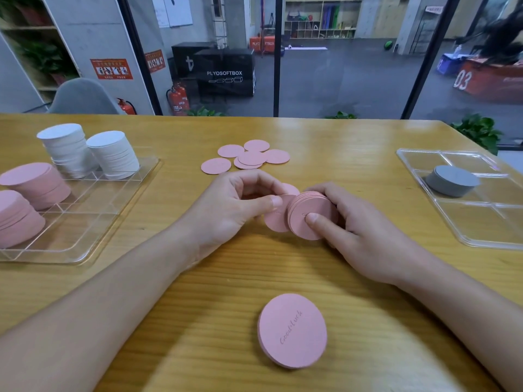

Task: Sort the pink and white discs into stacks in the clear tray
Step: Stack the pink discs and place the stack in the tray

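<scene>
Right hand (348, 222) gripped pink disc stack (310, 217) on edge; left hand (235, 207) pinched one pink disc (278, 219). Risk: stack fanning out onto desk (353, 142).

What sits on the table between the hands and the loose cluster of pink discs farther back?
Nothing: the head view shows bare wooden table between the left hand, right hand and loose pink discs.

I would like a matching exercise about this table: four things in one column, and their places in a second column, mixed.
Things:
1. white stacks
2. grey stack
3. "Good luck" disc
4. loose pink discs

Places:
A. on the table, nearest the camera
B. in the right tray
C. on the table, beyond the hands
D. in the far compartments of the left tray

Pairs: 1-D, 2-B, 3-A, 4-C
</scene>
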Tool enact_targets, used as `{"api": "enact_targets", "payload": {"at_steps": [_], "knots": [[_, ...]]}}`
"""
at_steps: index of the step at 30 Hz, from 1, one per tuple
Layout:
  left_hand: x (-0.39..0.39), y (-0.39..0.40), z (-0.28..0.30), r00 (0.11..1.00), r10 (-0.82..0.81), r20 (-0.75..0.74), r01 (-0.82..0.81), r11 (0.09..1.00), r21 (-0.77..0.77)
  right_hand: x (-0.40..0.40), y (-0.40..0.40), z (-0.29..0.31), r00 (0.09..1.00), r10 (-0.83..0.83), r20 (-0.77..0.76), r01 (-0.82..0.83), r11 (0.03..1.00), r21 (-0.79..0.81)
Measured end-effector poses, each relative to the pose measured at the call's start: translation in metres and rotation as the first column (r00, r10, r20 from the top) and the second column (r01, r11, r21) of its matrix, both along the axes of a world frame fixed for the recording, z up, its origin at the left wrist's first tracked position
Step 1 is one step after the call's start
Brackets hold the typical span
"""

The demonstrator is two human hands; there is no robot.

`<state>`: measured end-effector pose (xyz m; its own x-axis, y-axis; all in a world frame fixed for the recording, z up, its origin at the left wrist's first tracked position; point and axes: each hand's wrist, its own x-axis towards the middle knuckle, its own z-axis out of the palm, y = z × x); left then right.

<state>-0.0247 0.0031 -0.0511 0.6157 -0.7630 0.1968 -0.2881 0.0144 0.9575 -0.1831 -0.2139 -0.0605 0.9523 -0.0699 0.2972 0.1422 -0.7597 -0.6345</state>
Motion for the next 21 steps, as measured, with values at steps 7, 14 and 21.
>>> {"api": "enact_targets", "payload": {"at_steps": [7,14,21], "knots": [[-0.001,-0.003,-0.003,0.996,-0.076,0.039,0.076,0.997,0.013,0.004,0.0,-0.005,1.0,0.001,-0.009,-0.002,0.998,-0.061],[0.003,-0.006,-0.009,0.991,-0.039,0.13,0.035,0.999,0.031,0.004,0.0,-0.006,1.0,0.012,-0.006,-0.012,0.996,-0.092],[0.019,-0.005,-0.02,0.804,-0.084,0.589,-0.168,0.917,0.361,0.006,-0.001,-0.007,0.998,-0.062,0.005,0.062,0.997,-0.047]]}}
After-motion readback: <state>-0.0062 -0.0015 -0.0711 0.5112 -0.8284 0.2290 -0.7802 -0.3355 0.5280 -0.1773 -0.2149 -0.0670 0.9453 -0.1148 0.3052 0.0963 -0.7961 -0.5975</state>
